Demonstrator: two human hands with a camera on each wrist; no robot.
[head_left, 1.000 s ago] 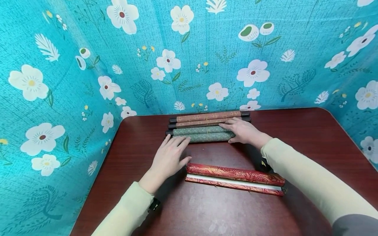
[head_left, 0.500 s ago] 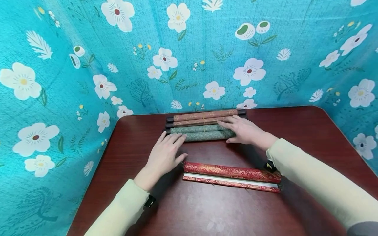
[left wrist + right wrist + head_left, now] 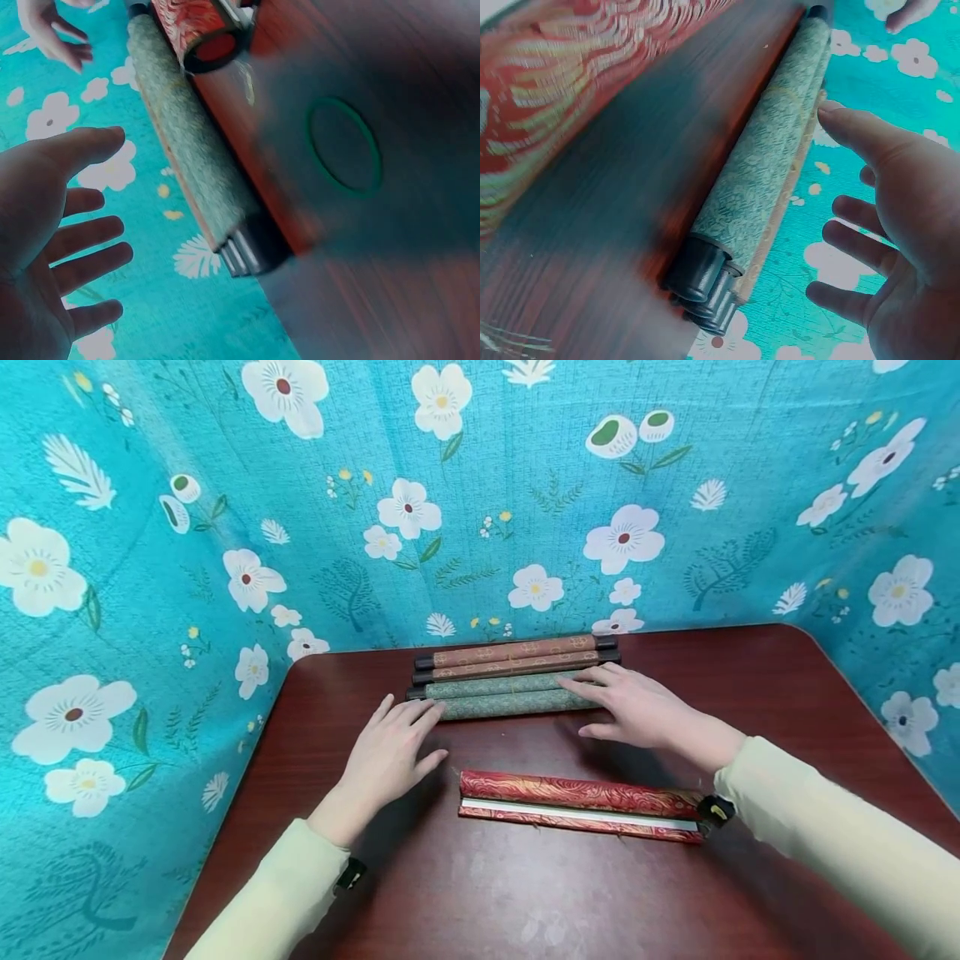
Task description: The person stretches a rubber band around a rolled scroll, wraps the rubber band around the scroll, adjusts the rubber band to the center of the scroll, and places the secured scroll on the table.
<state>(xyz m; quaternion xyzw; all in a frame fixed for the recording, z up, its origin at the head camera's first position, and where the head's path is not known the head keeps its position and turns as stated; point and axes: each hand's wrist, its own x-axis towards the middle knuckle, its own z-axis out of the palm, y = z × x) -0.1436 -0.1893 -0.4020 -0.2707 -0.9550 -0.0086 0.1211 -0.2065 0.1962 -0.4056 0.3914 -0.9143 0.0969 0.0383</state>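
Observation:
Green hanging scrolls (image 3: 517, 702), rolled from both ends and with black end knobs, lie across the back of the table. My left hand (image 3: 386, 752) is above their left end, fingers spread and relaxed. In the left wrist view that hand (image 3: 52, 217) looks apart from the cloth. By the right end is my right hand (image 3: 637, 706), its fingers extended and holding nothing; the right wrist view shows this hand (image 3: 900, 217) clear of the scroll too. Nearer me lies a red and gold scroll (image 3: 577, 793) with a white strip between its two rolls.
Directly behind the green rolls are brown scrolls (image 3: 517, 651) with black knobs, lying parallel. All rest on a dark red wooden table (image 3: 540, 893). A blue flowered cloth (image 3: 480, 527) hangs round its back and sides. A thin green ring (image 3: 343, 146) appears in the left wrist view.
Both hands have drawn apart from the green scrolls, the left to the left, the right to the right and a little back. The head view has shifted slightly. The scrolls lie as before.

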